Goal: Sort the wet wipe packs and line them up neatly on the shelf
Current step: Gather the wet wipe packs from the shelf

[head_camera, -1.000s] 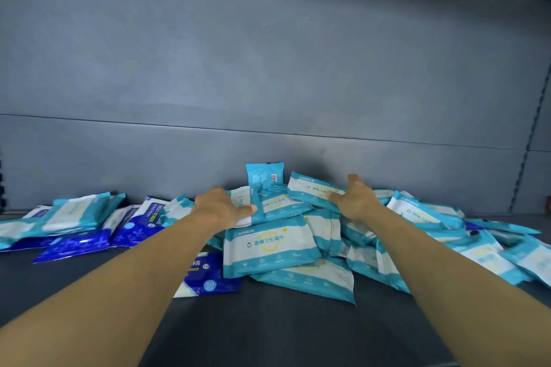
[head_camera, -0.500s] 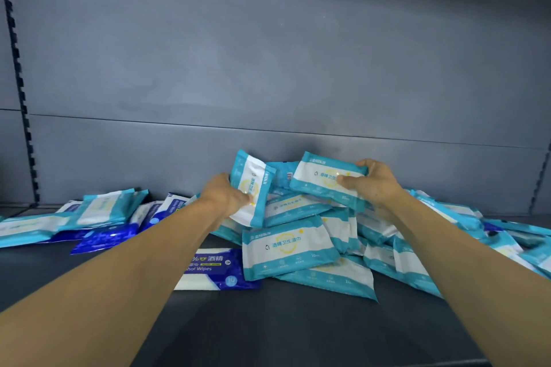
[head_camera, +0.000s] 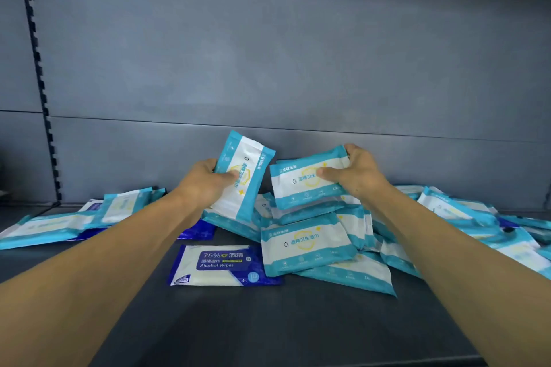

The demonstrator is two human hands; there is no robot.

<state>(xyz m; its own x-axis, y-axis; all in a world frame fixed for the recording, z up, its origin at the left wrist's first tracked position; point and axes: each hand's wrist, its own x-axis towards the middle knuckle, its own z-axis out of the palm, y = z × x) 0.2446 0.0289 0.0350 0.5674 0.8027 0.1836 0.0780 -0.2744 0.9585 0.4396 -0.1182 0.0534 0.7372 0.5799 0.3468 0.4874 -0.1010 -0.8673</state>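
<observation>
Both hands have risen since half a second ago, each carrying its pack higher above the pile; from my remote seat I log the following. Left hand (head_camera: pixel 205 182): fingers curled round the lower left edge of the left teal pack (head_camera: pixel 244 176), thumb pressed across its face; that pack stands nearly on end, tilted to the right, clear of the shelf deck (head_camera: pixel 268 325). Right hand (head_camera: pixel 354 174): fingers wrapped over the upper right corner of the right teal pack (head_camera: pixel 307 179), thumb on its printed face; this pack lies lengthwise, slightly tilted, held just above the heap; the two held packs are just beside each other (I cannot tell whether their corners touch). Pile of teal packs (head_camera: pixel 307 243): loose and overlapping, at the middle of the deck toward the back edge, spreading on to the right edge. Blue alcohol wipes pack (head_camera: pixel 220 265): flat, face up, toward the front of the deck, its right end touching the pile. Left group of packs (head_camera: pixel 59 225): teal over blue, flat along the back left of the deck. Back panel (head_camera: pixel 268 68): grey, with a slotted upright (head_camera: pixel 38 77) at the left.
</observation>
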